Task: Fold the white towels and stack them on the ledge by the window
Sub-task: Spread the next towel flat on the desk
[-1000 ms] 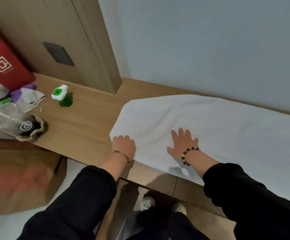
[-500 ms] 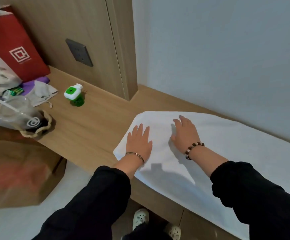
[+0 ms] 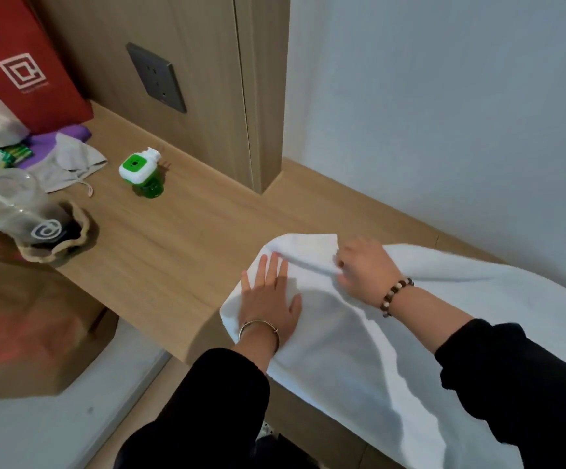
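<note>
Pinning the white towel (image 3: pixel 342 353) to the wooden ledge (image 3: pixel 173 255) with the left grip (image 3: pixel 268 301) spread flat, palm down, and pinching its far corner in the right grip (image 3: pixel 364 269); best to draw that corner straight across, matching edges before smoothing.

You're in a hotel-style bedroom, by the look: built-in wood counter (image 3: pixel 173 252), panelled wall (image 3: pixel 193 28) with grey socket (image 3: pixel 155 77), red shopping bag (image 3: pixel 21 69), green plug-in mosquito repeller (image 3: pixel 139 172), takeaway cup (image 3: pixel 11 204), white towel (image 3: pixel 342 350) laid out.
</note>
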